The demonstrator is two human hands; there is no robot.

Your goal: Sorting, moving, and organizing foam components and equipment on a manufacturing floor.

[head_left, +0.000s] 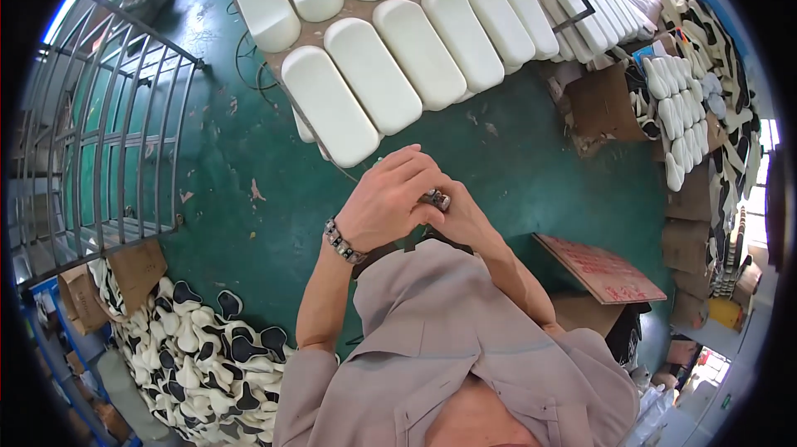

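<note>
In front of my waist my two hands are together, the left lying over the right. My left hand (392, 190) is closed, its fingers bent over the right hand and its thumb pointing inward. A beaded bracelet (339, 243) circles the left wrist. Only the back and edge of my right hand (465, 213) show; its fingers are hidden beneath the left. Between the hands a small shiny dark metal piece (437, 199) sticks out, its kind unclear. Just beyond my fingers is the nearest of several long cream foam pads (330, 107), rounded at the end, lying in rows on a brown board.
A metal-barred rack (124, 131) stands at left. Bicycle saddle covers or pads, cream and black, form a heap (199, 356) at lower left. An open cardboard box (606, 102) stands at right beside stacked cream pads (677, 107). A tilted board (598, 268) is near my right elbow.
</note>
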